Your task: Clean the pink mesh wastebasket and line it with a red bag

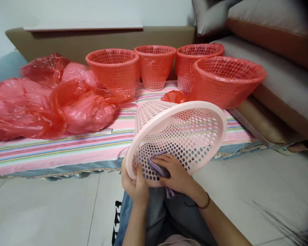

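A pale pink perforated basket [205, 136] is tilted above my lap, its wide mouth facing me. My left hand [136, 184] grips its rim at the lower left, the thumb inside and the fingers outside. A purple cloth [157, 167] lies against the inner wall, held under my right hand [173, 171], whose fingers are curled over it. Part of the cloth hangs over the rim near my right wrist.
Several baskets wrapped in red plastic, one of them at the right [220, 85], stand on a striped cloth [92, 147]. Red bags [87, 106] lie at the left. Grey cushions [284, 68] are stacked at the right.
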Tool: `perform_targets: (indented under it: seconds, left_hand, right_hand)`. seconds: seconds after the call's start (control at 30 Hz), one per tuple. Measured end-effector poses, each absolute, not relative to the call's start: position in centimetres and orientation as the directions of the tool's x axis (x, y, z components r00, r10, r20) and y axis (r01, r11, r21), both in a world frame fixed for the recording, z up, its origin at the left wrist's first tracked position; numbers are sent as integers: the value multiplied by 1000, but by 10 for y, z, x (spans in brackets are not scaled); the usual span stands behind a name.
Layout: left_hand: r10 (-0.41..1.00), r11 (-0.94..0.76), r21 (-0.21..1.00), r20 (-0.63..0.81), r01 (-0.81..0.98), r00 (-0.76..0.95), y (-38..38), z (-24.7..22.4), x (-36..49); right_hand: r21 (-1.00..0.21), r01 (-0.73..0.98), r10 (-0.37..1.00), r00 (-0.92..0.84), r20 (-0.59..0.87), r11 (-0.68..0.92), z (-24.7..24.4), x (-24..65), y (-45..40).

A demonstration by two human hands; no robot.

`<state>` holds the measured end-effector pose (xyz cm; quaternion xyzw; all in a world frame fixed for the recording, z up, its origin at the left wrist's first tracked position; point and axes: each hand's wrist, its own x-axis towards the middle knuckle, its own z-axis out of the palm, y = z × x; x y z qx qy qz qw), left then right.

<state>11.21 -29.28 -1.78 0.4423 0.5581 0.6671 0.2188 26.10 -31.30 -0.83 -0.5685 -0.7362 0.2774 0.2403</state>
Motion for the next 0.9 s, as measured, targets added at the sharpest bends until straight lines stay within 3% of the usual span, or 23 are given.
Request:
perform_targets:
  seconds: [0.27,0.37,0.43,0.6,0.9]
  left_hand:
    - [802,-389,900,437,199,-408,-270,-7,93]
    - [800,-425,864,498,269,-335,-267,5,88]
    - [794,-464,834,541,298,-278,-266,13,87]
    - [807,-478,811,557,338,-195,-269,18,88]
    - [823,-463,815,541,349,-172,-271,13,89]
  right_hand:
    - [-759,638,952,-296,-83,132,18,249,-374]
    - [-817,552,938,-344,-44,164,32,259,-369]
    - [-823,535,960,-278,41,190,39,269,-357]
    - [-679,700,966,-66,249,223,35,285,-309]
    - [-383,923,999,-36,40,49,-23,268,-275]
